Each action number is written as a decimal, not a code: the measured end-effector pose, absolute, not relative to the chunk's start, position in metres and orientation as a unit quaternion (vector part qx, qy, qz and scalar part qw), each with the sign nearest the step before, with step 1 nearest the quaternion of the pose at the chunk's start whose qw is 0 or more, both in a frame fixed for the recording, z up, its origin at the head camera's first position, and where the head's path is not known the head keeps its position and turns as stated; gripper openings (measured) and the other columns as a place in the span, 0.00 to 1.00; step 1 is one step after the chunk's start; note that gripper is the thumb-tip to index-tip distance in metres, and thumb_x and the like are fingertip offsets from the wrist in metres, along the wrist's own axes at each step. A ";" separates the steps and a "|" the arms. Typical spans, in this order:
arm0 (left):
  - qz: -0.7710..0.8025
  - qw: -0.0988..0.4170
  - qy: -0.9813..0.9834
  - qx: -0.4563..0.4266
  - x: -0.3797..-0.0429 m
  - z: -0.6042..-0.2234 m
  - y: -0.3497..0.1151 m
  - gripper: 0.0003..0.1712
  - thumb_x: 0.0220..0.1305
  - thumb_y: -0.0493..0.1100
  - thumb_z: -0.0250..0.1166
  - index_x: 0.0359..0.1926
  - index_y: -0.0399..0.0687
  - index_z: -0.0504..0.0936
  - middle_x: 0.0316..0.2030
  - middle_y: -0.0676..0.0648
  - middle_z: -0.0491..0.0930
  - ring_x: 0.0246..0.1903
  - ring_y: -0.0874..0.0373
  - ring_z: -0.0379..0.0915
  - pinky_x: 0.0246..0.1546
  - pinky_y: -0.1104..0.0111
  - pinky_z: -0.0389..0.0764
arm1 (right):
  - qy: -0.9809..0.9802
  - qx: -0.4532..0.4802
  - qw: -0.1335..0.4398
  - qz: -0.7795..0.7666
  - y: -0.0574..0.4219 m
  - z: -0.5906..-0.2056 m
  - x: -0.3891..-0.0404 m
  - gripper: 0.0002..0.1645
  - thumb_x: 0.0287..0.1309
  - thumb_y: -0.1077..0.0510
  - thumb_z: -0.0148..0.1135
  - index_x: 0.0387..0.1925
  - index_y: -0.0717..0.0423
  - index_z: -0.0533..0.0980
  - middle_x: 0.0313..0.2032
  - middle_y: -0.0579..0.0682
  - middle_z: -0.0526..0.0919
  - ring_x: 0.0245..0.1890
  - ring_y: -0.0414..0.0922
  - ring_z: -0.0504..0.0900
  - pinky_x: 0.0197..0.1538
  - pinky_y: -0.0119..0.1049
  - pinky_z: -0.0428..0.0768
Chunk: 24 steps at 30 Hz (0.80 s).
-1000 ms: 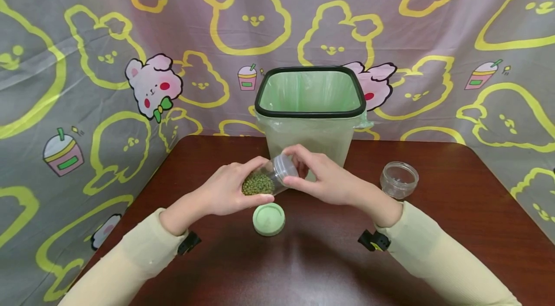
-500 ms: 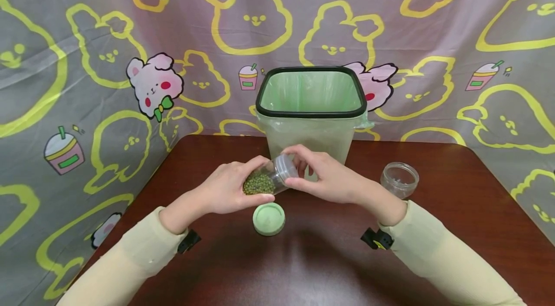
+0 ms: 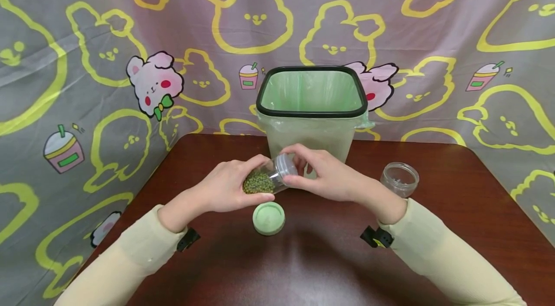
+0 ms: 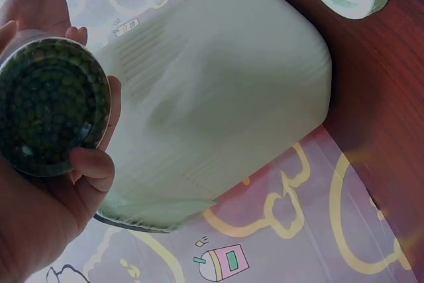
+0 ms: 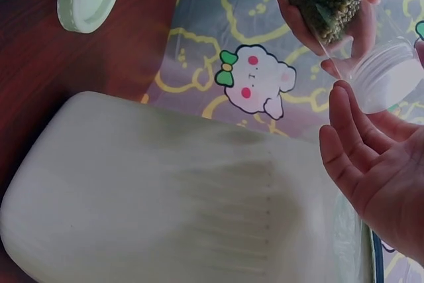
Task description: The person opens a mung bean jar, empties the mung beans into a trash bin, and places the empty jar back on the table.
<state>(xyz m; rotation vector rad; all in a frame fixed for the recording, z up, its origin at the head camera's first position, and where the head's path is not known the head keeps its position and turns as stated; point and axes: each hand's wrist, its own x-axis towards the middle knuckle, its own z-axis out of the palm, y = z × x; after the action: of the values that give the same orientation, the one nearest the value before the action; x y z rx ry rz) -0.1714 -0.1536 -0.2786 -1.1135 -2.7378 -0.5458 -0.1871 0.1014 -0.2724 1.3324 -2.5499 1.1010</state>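
My left hand [image 3: 223, 186] grips a clear jar [image 3: 259, 182] of small green beans, tilted so its mouth end points up to the right. The beans have slid toward the bottom and lower side. At that mouth end my right hand [image 3: 323, 174] pinches a translucent cap [image 3: 285, 170] between thumb and fingers. In the left wrist view the bean-filled jar base [image 4: 53, 101] faces the camera, held by curled fingers. The right wrist view shows the cap [image 5: 387, 77] from the side. Below the hands, a pale green lid [image 3: 269, 219] lies on the table.
A bin [image 3: 310, 138] with a black rim and a green liner stands just behind the hands. Right of it, a small clear jar [image 3: 400, 179] sits on the dark wood table [image 3: 303, 267], partly overlapped by the right forearm. Patterned cloth [image 3: 195, 26] hangs behind.
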 end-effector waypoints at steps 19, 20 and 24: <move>-0.165 0.068 -0.914 -0.364 -0.174 -0.278 -0.152 0.34 0.54 0.66 0.67 0.56 0.56 0.72 0.29 0.60 0.76 0.24 0.66 0.70 0.21 0.70 0.72 | -0.847 0.403 0.026 0.345 0.102 -0.263 -0.187 0.28 0.64 0.48 0.62 0.62 0.53 0.69 0.39 0.44 0.79 0.41 0.39 0.77 0.43 0.39 0.77; -0.164 0.069 -0.914 -0.364 -0.174 -0.278 -0.152 0.34 0.54 0.66 0.67 0.56 0.56 0.72 0.28 0.61 0.76 0.24 0.66 0.70 0.21 0.70 0.72 | -0.848 0.402 0.026 0.344 0.101 -0.263 -0.187 0.28 0.64 0.48 0.62 0.61 0.53 0.69 0.39 0.44 0.79 0.40 0.39 0.77 0.43 0.39 0.77; -0.161 0.072 -0.914 -0.365 -0.174 -0.277 -0.152 0.34 0.54 0.66 0.67 0.56 0.56 0.72 0.29 0.61 0.76 0.24 0.66 0.70 0.21 0.70 0.72 | -0.850 0.400 0.018 0.342 0.101 -0.264 -0.187 0.27 0.64 0.48 0.62 0.60 0.53 0.70 0.35 0.43 0.78 0.37 0.39 0.76 0.40 0.38 0.77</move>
<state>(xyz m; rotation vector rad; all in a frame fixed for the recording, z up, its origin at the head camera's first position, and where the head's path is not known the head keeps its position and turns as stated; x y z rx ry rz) -0.1741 -0.1518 -0.2775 -1.0966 -2.7483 -0.4838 -0.1868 0.1012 -0.2642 1.2434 -2.6397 1.0634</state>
